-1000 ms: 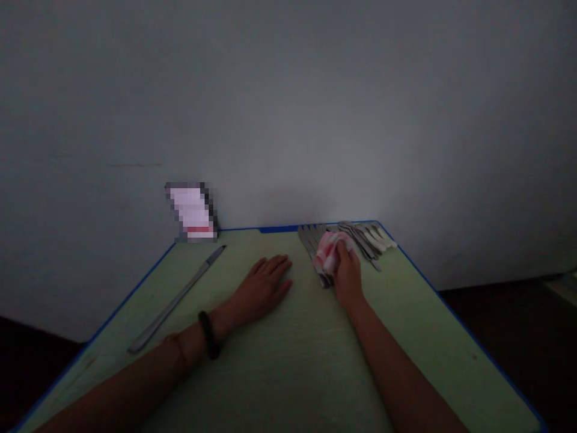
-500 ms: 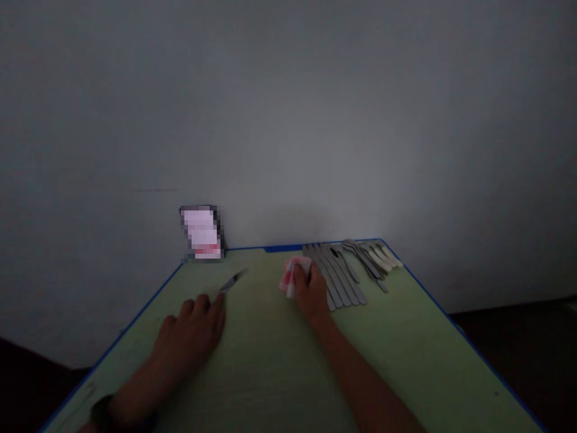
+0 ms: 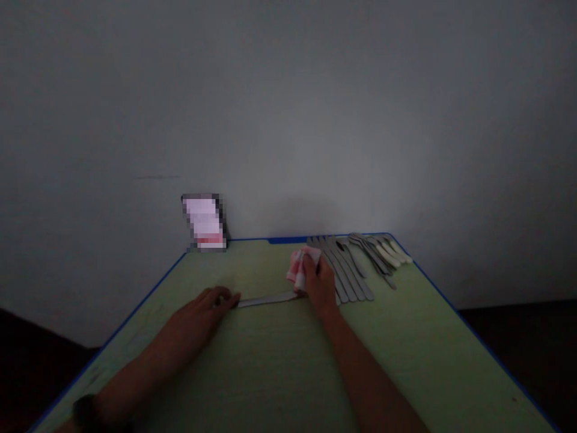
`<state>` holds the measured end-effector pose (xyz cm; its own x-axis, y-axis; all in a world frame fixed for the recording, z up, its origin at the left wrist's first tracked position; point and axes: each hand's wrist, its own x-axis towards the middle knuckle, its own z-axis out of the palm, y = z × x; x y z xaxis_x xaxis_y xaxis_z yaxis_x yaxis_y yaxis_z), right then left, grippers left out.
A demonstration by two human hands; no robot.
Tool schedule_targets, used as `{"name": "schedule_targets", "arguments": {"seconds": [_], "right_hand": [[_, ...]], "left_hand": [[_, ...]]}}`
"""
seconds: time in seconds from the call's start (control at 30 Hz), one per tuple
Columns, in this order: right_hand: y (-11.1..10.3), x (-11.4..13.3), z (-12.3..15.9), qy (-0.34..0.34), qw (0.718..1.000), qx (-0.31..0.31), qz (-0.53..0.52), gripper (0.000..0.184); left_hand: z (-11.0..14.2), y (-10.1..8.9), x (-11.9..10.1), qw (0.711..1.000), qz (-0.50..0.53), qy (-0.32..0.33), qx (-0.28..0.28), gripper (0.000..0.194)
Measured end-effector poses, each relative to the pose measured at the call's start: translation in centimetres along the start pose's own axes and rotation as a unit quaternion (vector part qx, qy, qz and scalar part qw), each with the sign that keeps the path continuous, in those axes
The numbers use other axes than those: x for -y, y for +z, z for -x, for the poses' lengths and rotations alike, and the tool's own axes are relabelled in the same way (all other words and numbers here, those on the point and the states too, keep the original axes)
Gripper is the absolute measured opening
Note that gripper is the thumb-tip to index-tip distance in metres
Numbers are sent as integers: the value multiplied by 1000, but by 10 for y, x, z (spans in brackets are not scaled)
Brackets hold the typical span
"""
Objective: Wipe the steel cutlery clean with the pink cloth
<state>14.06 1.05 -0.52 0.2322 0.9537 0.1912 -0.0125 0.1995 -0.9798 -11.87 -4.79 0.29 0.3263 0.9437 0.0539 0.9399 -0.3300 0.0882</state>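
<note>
A long metal knife point(image 3: 268, 299) lies crosswise on the green table point(image 3: 288, 361). My left hand point(image 3: 202, 313) grips its handle end with closed fingers. My right hand point(image 3: 318, 282) is closed on a bunched pink-and-white cloth point(image 3: 301, 270) and presses it against the knife's blade end. Just right of that hand lies a row of several knives point(image 3: 347, 273).
A cluster of spoons and forks point(image 3: 383, 252) lies at the table's far right corner. A small blurred card point(image 3: 204, 221) leans against the grey wall at the far left corner. The table has a blue rim point(image 3: 288, 240), and the room is dim.
My left hand went to the knife at the left, took it and brought it across to the middle. My right hand moved the cloth left off the row of knives onto this blade.
</note>
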Motion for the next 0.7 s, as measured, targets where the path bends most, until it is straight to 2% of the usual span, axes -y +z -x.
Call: {"name": "schedule_targets", "arguments": {"seconds": [0.13, 0.27, 0.33, 0.5, 0.6, 0.7], "right_hand": [[0, 4, 1, -7, 1000, -20, 4, 42], [-1, 2, 2, -13, 999, -33, 12, 41], [-1, 0, 2, -21, 999, -28, 11, 41], [-2, -8, -2, 5, 999, -33, 0, 40], [-4, -10, -6, 23, 999, -42, -21, 40], [-7, -11, -9, 17, 993, -19, -116, 37]], "left_hand": [[-8, -4, 2, 994, 106, 14, -24, 37], [-9, -17, 4, 985, 142, -36, 86, 38], [-8, -18, 2, 985, 130, -41, 103, 38], [-7, -2, -8, 991, 117, -53, 32, 38], [-9, 3, -13, 982, 177, -65, 4, 37], [-10, 1, -18, 958, 281, -51, -2, 40]]}}
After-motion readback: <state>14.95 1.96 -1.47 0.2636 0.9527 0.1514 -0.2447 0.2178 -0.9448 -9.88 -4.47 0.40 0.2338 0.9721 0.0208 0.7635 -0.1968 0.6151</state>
